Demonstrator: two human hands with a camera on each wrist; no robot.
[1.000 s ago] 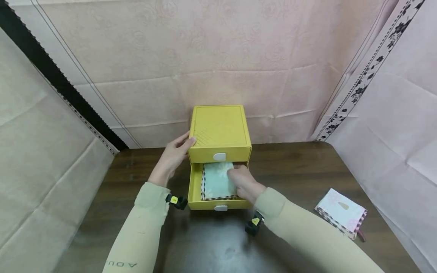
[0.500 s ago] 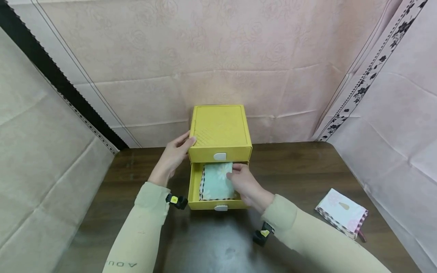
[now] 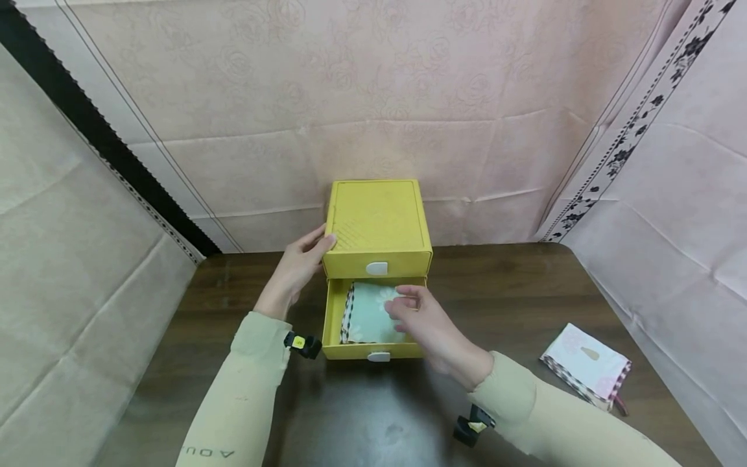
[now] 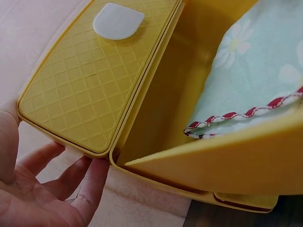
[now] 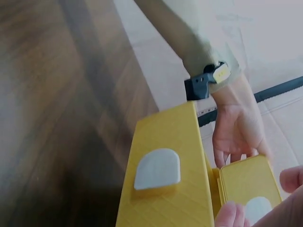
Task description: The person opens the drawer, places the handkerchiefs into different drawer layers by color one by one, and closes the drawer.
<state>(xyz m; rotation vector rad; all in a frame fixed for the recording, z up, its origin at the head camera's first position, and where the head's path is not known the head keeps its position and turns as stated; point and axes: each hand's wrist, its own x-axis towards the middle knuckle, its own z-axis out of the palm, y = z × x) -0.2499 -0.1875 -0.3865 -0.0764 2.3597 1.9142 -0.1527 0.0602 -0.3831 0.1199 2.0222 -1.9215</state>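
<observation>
A yellow two-tier drawer box stands at the back of the table, its lower drawer pulled out. My left hand holds the box's left side, thumb at the top edge; in the left wrist view its fingers touch the side. A folded pale-green cloth with white daisies and a checked border lies inside the drawer. Above its right part is my right hand, fingers loosely bent, nothing visibly gripped. Only a few right fingertips show at the corner of the right wrist view.
A second folded cloth, white and pink with a checked edge, lies on the dark wooden table at the right. The upper drawer, with its white handle, is closed. Fabric curtains surround the back and sides.
My right hand has loosened from the green cloth and drawn back toward the right and front. The cloth stays in the drawer, slightly shifted. My left hand has stayed on the box.
</observation>
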